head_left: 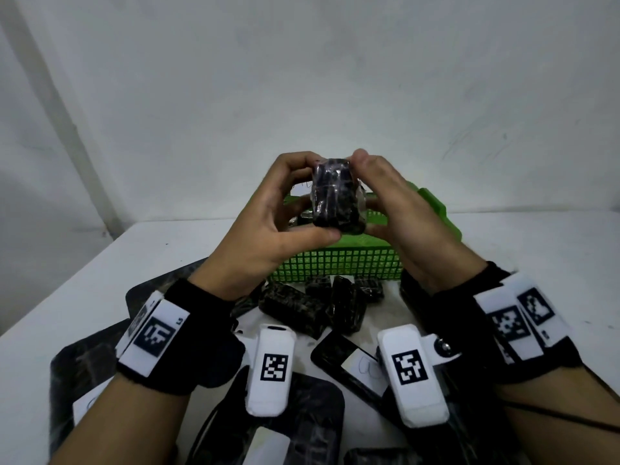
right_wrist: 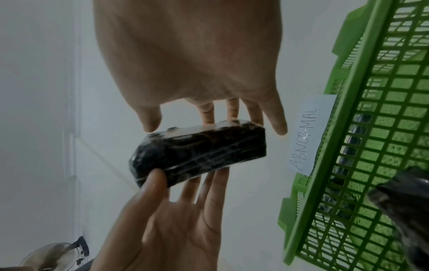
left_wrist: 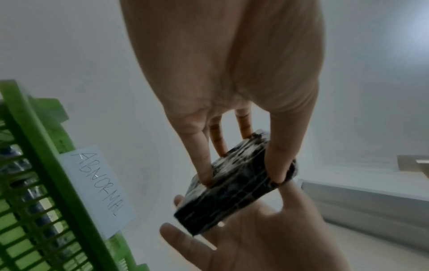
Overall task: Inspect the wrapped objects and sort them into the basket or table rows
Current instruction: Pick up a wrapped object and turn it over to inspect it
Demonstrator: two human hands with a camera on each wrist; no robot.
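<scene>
I hold one dark block wrapped in clear film (head_left: 335, 196) upright in front of me, above the green mesh basket (head_left: 335, 263). My left hand (head_left: 317, 198) pinches it from the left, thumb at its lower end and fingers over its top. My right hand (head_left: 365, 196) grips its right side. In the left wrist view the block (left_wrist: 234, 183) sits between my left fingers (left_wrist: 204, 170) and thumb. The right wrist view shows the block (right_wrist: 199, 152) lengthwise, with right fingertips (right_wrist: 209, 117) behind it. The basket (right_wrist: 371, 146) carries a paper label reading ABNORMAL (right_wrist: 306, 133).
Several more wrapped dark blocks (head_left: 295, 307) lie on the white table (head_left: 503, 250) just in front of the basket. Larger flat dark packs (head_left: 302, 414) lie nearer to me. Dark wrapped items (left_wrist: 21, 165) show through the basket mesh. A white wall stands close behind.
</scene>
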